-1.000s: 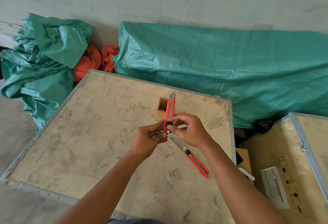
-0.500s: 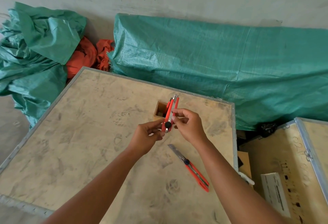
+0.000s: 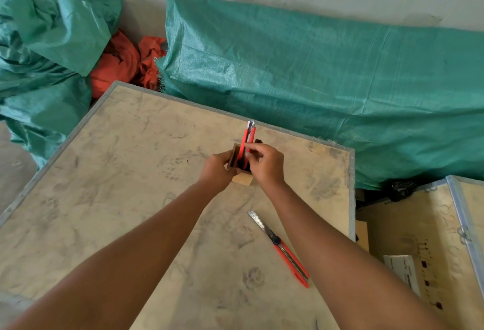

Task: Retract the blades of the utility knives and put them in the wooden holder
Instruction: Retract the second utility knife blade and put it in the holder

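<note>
A small wooden holder [image 3: 235,154] stands near the far edge of the plywood crate top [image 3: 125,167]. My left hand [image 3: 217,170] grips the holder's left side. My right hand [image 3: 265,163] pinches a red utility knife [image 3: 248,137], which stands upright with its lower end inside the holder and no blade showing at its top. A second red utility knife [image 3: 284,252] lies flat on the crate top to the right of my right forearm, its silver blade extended toward the far left.
Green tarpaulin [image 3: 314,81] covers a long bulk behind the crate, with more crumpled green sheeting [image 3: 47,49] and orange cloth [image 3: 123,62] at the far left. A second crate [image 3: 424,238] with a white label stands lower at the right.
Both hands moved away from me to the holder. The knife, held in the air before, now stands in the holder, and my left hand has taken hold of the holder.
</note>
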